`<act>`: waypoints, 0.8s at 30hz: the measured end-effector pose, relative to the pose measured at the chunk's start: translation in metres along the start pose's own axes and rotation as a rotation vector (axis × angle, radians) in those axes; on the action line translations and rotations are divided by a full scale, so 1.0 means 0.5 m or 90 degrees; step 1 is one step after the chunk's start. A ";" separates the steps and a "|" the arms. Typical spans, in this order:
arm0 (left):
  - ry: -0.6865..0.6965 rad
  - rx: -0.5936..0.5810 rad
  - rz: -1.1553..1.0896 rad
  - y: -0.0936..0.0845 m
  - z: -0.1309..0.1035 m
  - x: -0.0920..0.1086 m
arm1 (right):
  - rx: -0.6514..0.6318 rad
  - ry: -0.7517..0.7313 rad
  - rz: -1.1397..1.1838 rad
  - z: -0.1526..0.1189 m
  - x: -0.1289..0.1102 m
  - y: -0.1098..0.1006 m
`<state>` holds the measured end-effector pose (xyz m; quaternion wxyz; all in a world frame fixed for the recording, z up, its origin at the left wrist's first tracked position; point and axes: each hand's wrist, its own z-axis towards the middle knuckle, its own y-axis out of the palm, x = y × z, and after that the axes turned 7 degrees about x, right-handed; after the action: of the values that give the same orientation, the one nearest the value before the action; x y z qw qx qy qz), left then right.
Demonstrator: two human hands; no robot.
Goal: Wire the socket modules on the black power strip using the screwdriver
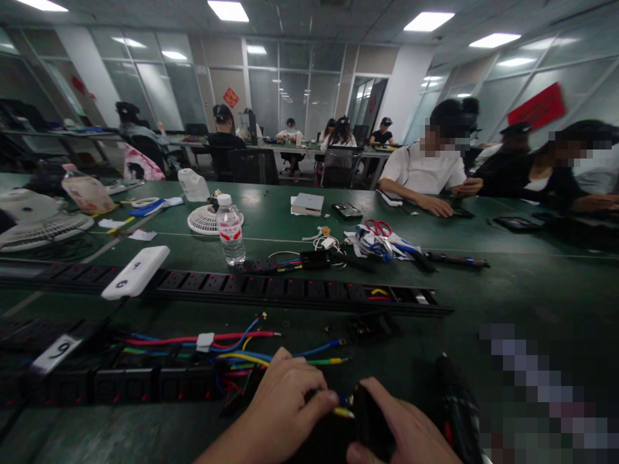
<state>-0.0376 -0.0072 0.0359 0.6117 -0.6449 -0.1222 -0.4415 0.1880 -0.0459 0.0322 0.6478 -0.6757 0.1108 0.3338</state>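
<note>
Here, by the near edge of the green surface (522, 283), the left hand (294, 393) has its grip closed on wires with blue and yellow ends (344, 412). The right hand (409, 422) grips a black part (371, 428) just beside them; whether they touch cannot be told. Toward the surface's near left corner, a white tag (57, 354) on the nearer socket strip (111, 383) bears a figure, 6 or 9. Another such figure marks the white device (136, 273) on the farther strip (271, 287). The bottle's (231, 235) red label print is too small to read.
</note>
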 end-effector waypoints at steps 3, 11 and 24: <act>-0.005 0.009 -0.001 0.001 0.000 0.001 | -0.001 0.016 0.108 0.001 0.003 0.006; 0.009 0.010 0.009 0.005 0.000 0.001 | 0.051 0.030 0.173 -0.012 0.019 0.053; 0.026 0.016 0.039 0.010 0.001 0.011 | 0.067 0.040 0.076 -0.008 -0.019 0.040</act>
<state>-0.0309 -0.0099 0.0366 0.6355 -0.6313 -0.0953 -0.4342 0.1702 -0.0550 0.0215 0.6575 -0.6432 0.1885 0.3443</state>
